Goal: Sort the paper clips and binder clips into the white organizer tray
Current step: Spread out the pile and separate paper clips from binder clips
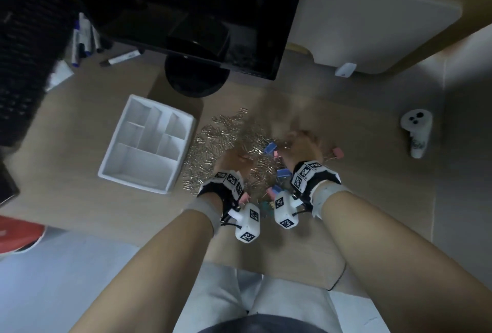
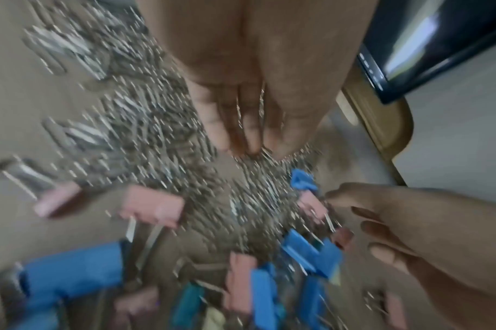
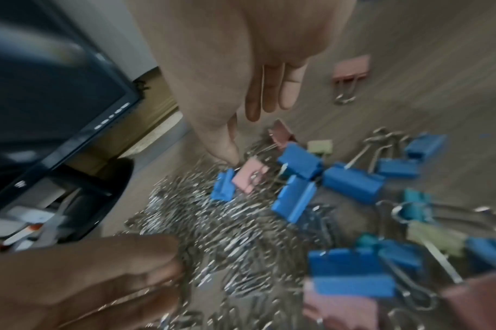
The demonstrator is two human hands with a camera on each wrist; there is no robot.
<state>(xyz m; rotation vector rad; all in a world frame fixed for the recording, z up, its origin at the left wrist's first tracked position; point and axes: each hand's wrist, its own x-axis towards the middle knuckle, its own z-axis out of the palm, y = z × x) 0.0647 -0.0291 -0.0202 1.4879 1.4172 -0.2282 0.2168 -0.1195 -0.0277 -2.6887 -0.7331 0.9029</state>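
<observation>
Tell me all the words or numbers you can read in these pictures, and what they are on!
No words or numbers can be read.
Monitor: small white marks on its bezel and a logo on its stand in the right wrist view, too blurred to read.
Markers: print too small to read.
White controller: a dark mark, unreadable.
Wrist cameras: black-and-white square codes, no letters.

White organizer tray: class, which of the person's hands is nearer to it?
Left. The left hand is over the clip pile just right of the white organizer tray; the right hand is farther right.
</observation>
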